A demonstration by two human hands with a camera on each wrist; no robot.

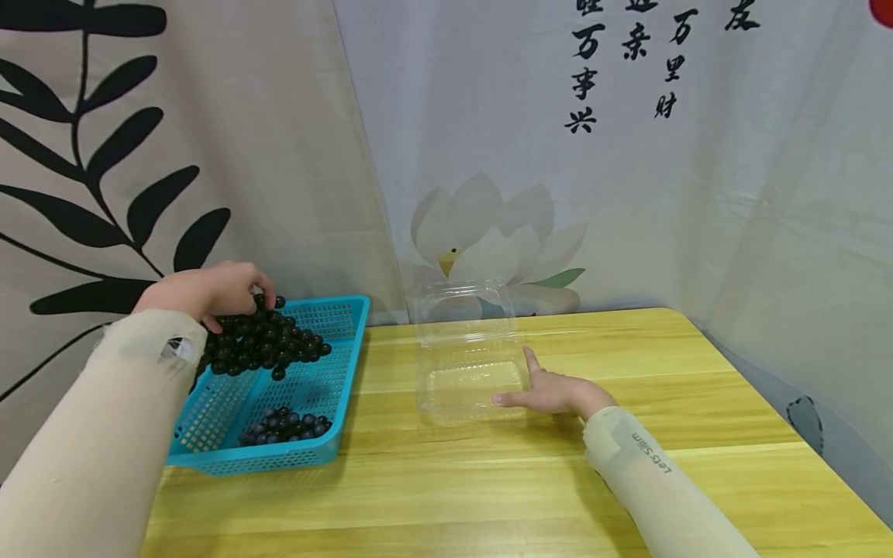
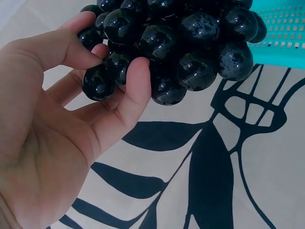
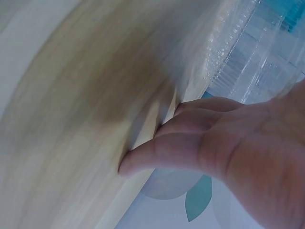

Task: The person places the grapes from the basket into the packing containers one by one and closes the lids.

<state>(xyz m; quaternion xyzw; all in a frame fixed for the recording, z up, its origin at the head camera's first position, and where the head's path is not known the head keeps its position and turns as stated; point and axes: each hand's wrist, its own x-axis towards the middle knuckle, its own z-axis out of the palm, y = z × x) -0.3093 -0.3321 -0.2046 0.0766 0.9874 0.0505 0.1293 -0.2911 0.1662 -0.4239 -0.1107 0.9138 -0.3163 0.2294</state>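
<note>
My left hand [image 1: 209, 293] grips a bunch of dark grapes [image 1: 268, 341] near its top and holds it over the blue basket [image 1: 358, 341]. In the left wrist view, thumb and fingers close around a few of the upper grapes [image 2: 195, 69]. A smaller group of grapes [image 1: 286, 426] lies in the basket's front corner. At the right side of a clear plastic clamshell box [image 1: 432, 380], lid raised at the back, is my right hand [image 1: 558, 391], thumb and index finger stretched along it. Its other fingertips [image 3: 131, 162] rest on the table in the right wrist view.
The basket stands at the left of the wooden table [image 1: 432, 496], with the clamshell box to its right. A printed curtain [image 1: 293, 155] hangs right behind the table. A black cable [image 1: 56, 360] runs along the curtain at far left.
</note>
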